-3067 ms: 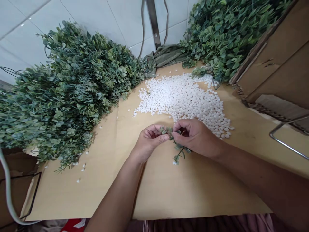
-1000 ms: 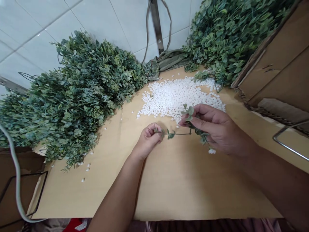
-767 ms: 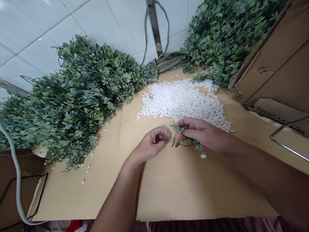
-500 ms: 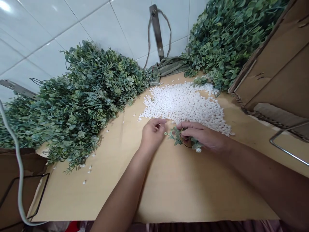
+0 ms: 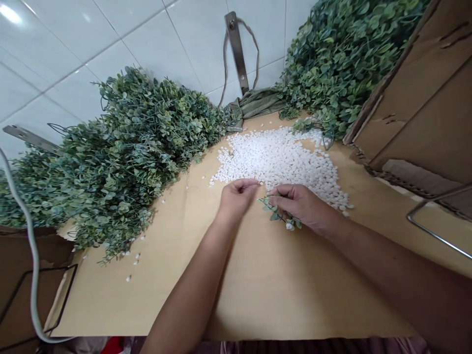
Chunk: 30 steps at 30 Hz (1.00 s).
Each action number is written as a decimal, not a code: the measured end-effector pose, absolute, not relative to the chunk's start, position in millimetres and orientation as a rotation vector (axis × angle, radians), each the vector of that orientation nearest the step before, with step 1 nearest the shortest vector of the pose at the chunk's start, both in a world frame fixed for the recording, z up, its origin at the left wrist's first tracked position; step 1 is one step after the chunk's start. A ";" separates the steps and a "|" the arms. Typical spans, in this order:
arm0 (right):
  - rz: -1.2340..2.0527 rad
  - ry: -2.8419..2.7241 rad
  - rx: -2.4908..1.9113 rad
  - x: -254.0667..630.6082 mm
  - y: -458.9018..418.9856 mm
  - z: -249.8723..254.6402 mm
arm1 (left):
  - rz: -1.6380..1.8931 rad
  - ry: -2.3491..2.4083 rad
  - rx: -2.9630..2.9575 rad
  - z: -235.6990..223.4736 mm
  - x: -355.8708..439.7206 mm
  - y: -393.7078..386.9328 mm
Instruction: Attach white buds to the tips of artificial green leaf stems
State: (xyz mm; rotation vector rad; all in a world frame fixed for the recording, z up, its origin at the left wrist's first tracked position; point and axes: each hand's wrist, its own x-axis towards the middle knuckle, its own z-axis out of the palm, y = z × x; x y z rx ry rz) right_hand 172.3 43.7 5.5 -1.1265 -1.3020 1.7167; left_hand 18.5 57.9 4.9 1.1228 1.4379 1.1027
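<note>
My right hand [image 5: 295,201] pinches a small sprig of artificial greenery [image 5: 275,215], with one white bead-like piece [image 5: 290,226] near its lower end. To its left, my left hand [image 5: 238,196] has thumb and forefinger pressed together at the near edge of a spread of small white pieces [image 5: 280,155]. Whatever those fingertips hold, if anything, is too small to make out. Both hands are just above the tan board [image 5: 265,285], with a narrow gap between them.
A large heap of artificial greenery [image 5: 140,132] lies on the left, another heap [image 5: 342,64] at the back right beside a cardboard box [image 5: 424,98]. Behind are a metal bracket [image 5: 237,51] and a dark green cloth [image 5: 260,102]. A white cable [image 5: 31,241] hangs at the left.
The fingers of my left hand have closed into a pinch and reached slightly right, to the pile's edge. My right hand has turned the sprig, and its white piece now sits further left.
</note>
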 end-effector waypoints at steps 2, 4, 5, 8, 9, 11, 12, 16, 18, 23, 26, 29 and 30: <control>1.698 -1.305 -1.114 170.7 41.8 3.8 | 1.158 1.207 0.803 15.9 14.2 50.2; 1.679 -1.338 -1.088 169.3 39.6 2.2 | 1.188 1.054 0.646 24.4 11.5 40.0; 1.663 -1.369 -1.072 168.7 38.4 1.6 | 1.184 1.012 0.601 26.2 11.0 34.8; 1.557 -1.491 -1.059 167.4 35.1 0.8 | 1.150 0.971 0.524 21.9 13.1 23.3; 1.514 -1.528 -1.064 167.0 34.1 1.1 | 1.144 0.969 0.511 18.5 14.6 21.4; 1.439 -1.582 -1.069 166.4 32.7 1.9 | 1.129 0.971 0.499 11.6 17.7 20.3; 1.413 -1.598 -1.065 166.1 32.4 2.4 | 1.114 0.979 0.495 8.9 19.1 20.6; 1.406 -1.593 -1.054 165.7 33.1 2.3 | 1.049 1.008 0.457 3.4 22.4 22.2; 1.436 -1.566 -1.048 166.0 34.2 0.8 | 1.031 0.996 0.448 2.8 22.0 22.7; 1.418 -1.564 -1.062 167.4 36.3 -3.1 | 0.981 1.020 0.525 4.0 15.8 24.3; 1.376 -1.588 -1.097 168.4 36.9 -4.2 | 0.967 1.068 0.608 5.7 12.1 25.1; 1.352 -1.610 -1.098 169.2 36.2 -4.4 | 0.983 1.075 0.659 6.4 11.1 25.3; 1.346 -1.616 -1.096 169.3 35.7 -4.4 | 0.998 1.078 0.668 6.2 11.3 25.3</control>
